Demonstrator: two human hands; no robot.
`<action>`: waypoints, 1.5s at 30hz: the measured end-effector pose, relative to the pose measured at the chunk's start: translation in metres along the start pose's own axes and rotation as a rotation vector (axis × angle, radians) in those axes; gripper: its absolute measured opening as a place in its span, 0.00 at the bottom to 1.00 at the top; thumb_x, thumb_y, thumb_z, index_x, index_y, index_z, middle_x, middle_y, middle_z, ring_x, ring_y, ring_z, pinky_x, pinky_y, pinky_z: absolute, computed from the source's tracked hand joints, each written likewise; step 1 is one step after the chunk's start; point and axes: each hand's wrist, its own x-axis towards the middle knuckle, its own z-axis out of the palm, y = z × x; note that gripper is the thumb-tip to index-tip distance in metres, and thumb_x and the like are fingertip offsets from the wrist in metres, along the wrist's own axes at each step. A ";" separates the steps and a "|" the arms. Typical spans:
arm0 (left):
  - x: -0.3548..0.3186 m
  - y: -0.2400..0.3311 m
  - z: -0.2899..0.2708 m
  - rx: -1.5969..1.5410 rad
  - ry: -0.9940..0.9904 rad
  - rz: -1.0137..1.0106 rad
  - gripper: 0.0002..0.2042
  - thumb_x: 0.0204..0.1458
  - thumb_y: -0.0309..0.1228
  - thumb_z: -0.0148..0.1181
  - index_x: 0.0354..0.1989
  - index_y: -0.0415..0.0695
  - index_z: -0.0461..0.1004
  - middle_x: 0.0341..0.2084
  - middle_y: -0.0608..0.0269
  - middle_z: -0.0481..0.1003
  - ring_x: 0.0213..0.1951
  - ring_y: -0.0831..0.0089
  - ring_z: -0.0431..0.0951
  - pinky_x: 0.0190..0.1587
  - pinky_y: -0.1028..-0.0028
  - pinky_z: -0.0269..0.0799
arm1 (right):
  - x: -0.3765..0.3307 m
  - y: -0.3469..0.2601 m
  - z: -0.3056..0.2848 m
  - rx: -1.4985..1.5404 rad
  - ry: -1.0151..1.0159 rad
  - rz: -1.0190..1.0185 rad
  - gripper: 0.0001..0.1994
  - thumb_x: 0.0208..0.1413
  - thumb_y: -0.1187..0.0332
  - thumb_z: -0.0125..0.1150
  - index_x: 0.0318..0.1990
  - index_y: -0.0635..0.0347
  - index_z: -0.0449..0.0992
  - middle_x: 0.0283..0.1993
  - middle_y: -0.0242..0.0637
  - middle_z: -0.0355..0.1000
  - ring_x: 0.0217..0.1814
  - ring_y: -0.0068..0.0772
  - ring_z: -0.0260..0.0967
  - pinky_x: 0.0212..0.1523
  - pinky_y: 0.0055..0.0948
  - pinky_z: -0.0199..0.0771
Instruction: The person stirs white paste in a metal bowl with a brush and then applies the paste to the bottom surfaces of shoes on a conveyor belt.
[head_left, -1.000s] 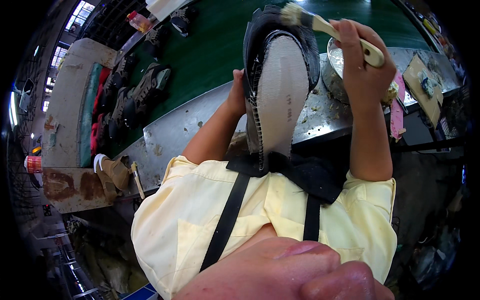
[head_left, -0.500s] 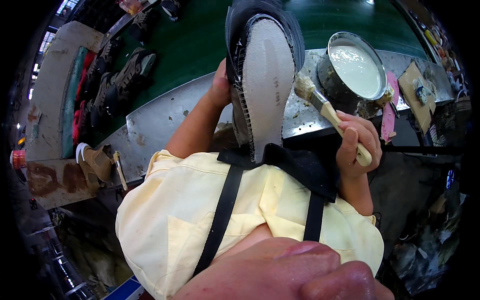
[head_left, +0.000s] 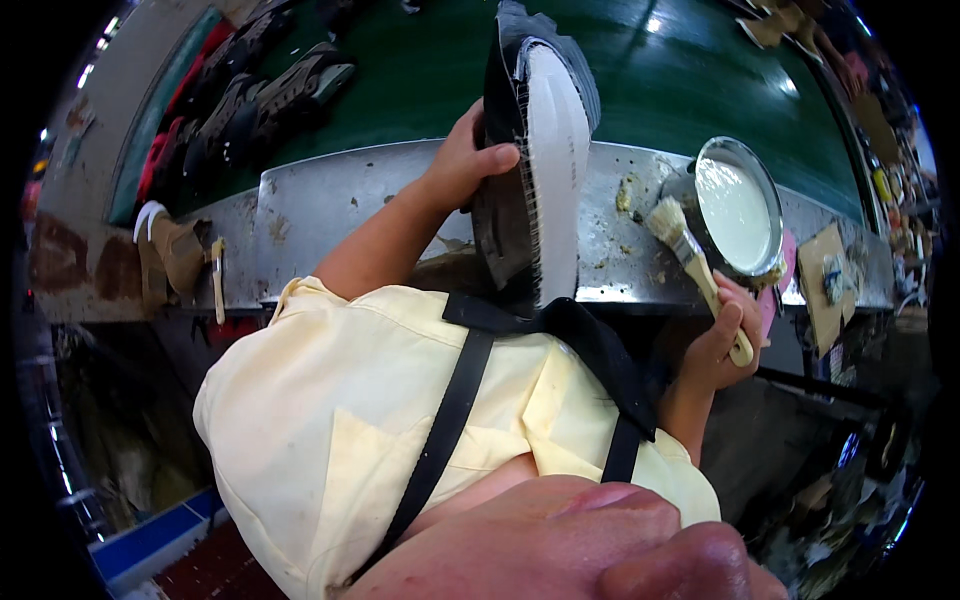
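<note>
Wrapped around the side of a dark, unsoled shoe upper [head_left: 508,90], my left hand [head_left: 468,160] holds it toe away from me. Its white insole bottom [head_left: 560,150], with stitches along the edge, faces up and tilts to the right. My right hand [head_left: 722,340] grips the pale handle of a paintbrush [head_left: 705,285]. The brush's bristles look coated and stand apart from the shoe, beside a metal pot [head_left: 712,225] of white liquid [head_left: 735,195].
A metal ledge [head_left: 330,205] runs in front of a green conveyor belt [head_left: 400,70]. Several dark shoes [head_left: 290,90] lie at the left. A brown boot [head_left: 180,255] and a second brush [head_left: 218,280] sit at the ledge's left end. Cardboard [head_left: 822,285] lies beyond the pot.
My view has shifted. The shoe has turned so its bottom shows narrower. The brush has moved away from the shoe's edge toward the pot, still in my right hand.
</note>
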 end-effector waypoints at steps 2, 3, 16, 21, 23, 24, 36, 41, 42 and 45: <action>-0.001 -0.007 -0.007 -0.066 0.117 -0.016 0.43 0.31 0.52 0.69 0.54 0.39 0.60 0.44 0.61 0.68 0.45 0.70 0.67 0.51 0.71 0.61 | -0.004 0.001 -0.001 0.023 0.006 0.074 0.11 0.57 0.69 0.49 0.29 0.69 0.72 0.32 0.49 0.74 0.35 0.38 0.73 0.40 0.31 0.71; -0.001 -0.008 -0.010 -0.118 0.170 -0.036 0.39 0.33 0.50 0.68 0.52 0.39 0.62 0.42 0.61 0.68 0.43 0.70 0.68 0.50 0.71 0.62 | -0.006 0.004 -0.002 0.017 0.011 0.093 0.11 0.57 0.69 0.49 0.29 0.69 0.72 0.32 0.49 0.74 0.35 0.38 0.73 0.40 0.31 0.71; 0.076 0.006 -0.109 -0.572 0.993 0.036 0.34 0.43 0.59 0.54 0.57 0.56 0.59 0.55 0.63 0.62 0.57 0.63 0.59 0.59 0.56 0.49 | -0.011 0.013 -0.018 0.029 0.030 0.239 0.13 0.58 0.67 0.49 0.28 0.68 0.73 0.31 0.48 0.74 0.34 0.36 0.72 0.40 0.30 0.71; 0.117 -0.020 -0.134 -0.723 1.347 -0.059 0.32 0.50 0.55 0.51 0.61 0.54 0.55 0.56 0.60 0.60 0.53 0.68 0.63 0.59 0.65 0.53 | -0.007 0.018 -0.012 0.001 -0.002 0.217 0.11 0.57 0.70 0.48 0.28 0.69 0.73 0.31 0.48 0.74 0.34 0.36 0.72 0.40 0.30 0.70; 0.168 -0.056 -0.165 -0.482 1.561 -0.235 0.37 0.39 0.52 0.62 0.55 0.42 0.60 0.51 0.54 0.67 0.48 0.61 0.69 0.57 0.64 0.58 | -0.006 0.015 -0.012 -0.015 0.001 0.216 0.11 0.57 0.71 0.49 0.28 0.69 0.73 0.31 0.48 0.74 0.34 0.36 0.72 0.41 0.30 0.70; 0.184 -0.071 -0.185 -0.347 1.672 -0.303 0.40 0.34 0.51 0.68 0.53 0.36 0.63 0.48 0.50 0.70 0.45 0.58 0.72 0.56 0.64 0.61 | -0.006 0.015 -0.012 -0.013 -0.004 0.213 0.10 0.56 0.71 0.49 0.28 0.69 0.73 0.31 0.48 0.74 0.34 0.36 0.72 0.41 0.30 0.70; 0.180 -0.118 -0.184 -0.243 0.948 -0.359 0.21 0.49 0.37 0.61 0.49 0.42 0.66 0.36 0.56 0.72 0.32 0.60 0.74 0.33 0.68 0.73 | -0.013 0.030 -0.008 0.009 -0.030 0.352 0.09 0.57 0.70 0.54 0.32 0.69 0.75 0.34 0.44 0.75 0.37 0.32 0.72 0.42 0.27 0.70; 0.123 -0.103 -0.087 0.065 0.486 -0.064 0.09 0.49 0.24 0.51 0.39 0.41 0.72 0.27 0.63 0.74 0.24 0.76 0.70 0.25 0.81 0.65 | -0.016 0.036 0.000 0.063 -0.019 0.369 0.08 0.56 0.71 0.55 0.34 0.68 0.74 0.37 0.43 0.74 0.38 0.30 0.71 0.42 0.25 0.69; 0.114 -0.100 -0.071 0.207 0.405 -0.083 0.08 0.49 0.23 0.49 0.36 0.41 0.74 0.24 0.65 0.74 0.22 0.79 0.70 0.25 0.81 0.65 | -0.018 0.036 0.001 0.076 -0.003 0.392 0.08 0.56 0.71 0.55 0.34 0.68 0.74 0.37 0.43 0.74 0.38 0.29 0.71 0.42 0.25 0.69; 0.094 -0.098 -0.043 0.592 0.342 0.161 0.07 0.49 0.23 0.46 0.31 0.40 0.73 0.19 0.66 0.72 0.21 0.79 0.68 0.25 0.79 0.65 | -0.022 0.037 0.012 0.169 0.037 0.468 0.07 0.56 0.72 0.56 0.35 0.68 0.74 0.38 0.43 0.74 0.38 0.28 0.71 0.43 0.24 0.69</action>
